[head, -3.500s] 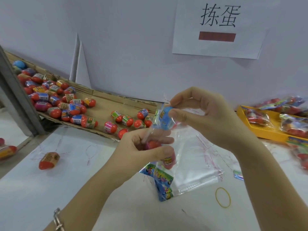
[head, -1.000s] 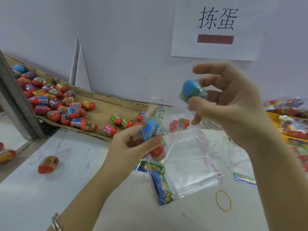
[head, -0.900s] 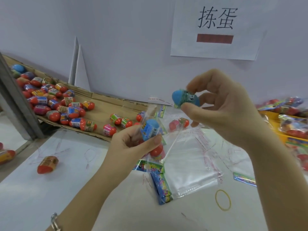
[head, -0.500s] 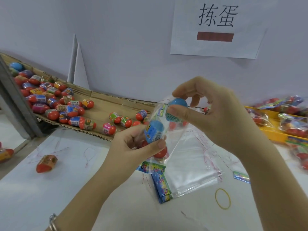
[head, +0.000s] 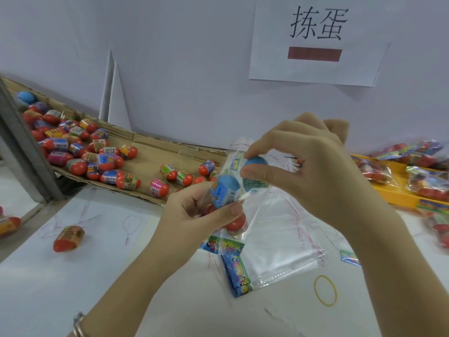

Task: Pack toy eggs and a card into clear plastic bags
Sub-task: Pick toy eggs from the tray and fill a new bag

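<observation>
Blue plastic toy egg point(head: 255, 163), raised high a second ago, now meets the mouth of the clear plastic bag point(head: 246, 202), pinched in the grip of the right hand point(head: 313, 171); the left hand point(head: 194, 215) curls its grip round the bag above the white surface point(head: 97, 259), near centre; insertion looks imminent

Packing workstation: white table point(head: 60, 288), cardboard tray point(head: 150, 154) of toy eggs point(head: 73, 147) left, yellow bin point(head: 393, 190) of packed bags point(head: 427, 178) right, paper sign point(head: 315, 40) on wall.
</observation>
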The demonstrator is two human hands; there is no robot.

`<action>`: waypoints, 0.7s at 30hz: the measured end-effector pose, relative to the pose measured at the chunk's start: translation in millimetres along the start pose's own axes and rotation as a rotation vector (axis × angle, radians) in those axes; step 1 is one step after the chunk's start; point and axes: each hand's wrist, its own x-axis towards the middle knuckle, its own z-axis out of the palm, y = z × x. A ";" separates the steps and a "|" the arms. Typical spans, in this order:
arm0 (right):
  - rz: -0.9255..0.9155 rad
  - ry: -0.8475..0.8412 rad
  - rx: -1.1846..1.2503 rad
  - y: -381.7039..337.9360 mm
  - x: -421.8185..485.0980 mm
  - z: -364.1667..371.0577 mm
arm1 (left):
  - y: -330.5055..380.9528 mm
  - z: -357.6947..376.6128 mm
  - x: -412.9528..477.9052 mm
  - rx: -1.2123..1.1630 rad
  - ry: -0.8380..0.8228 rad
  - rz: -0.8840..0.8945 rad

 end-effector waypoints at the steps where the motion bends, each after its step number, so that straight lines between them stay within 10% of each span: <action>1: 0.006 0.004 0.001 0.1 -0.3 1.6 | -0.4 0.6 0.1 -0.001 0.006 -0.004; 15: 0.236 0.152 0.557 3.9 0.5 8.6 | 0.5 -0.2 0.6 -0.100 0.060 -0.056; 21: 0.414 -0.458 0.745 18.1 -1.9 14.0 | -0.7 -2.8 2.1 -0.141 0.118 -0.062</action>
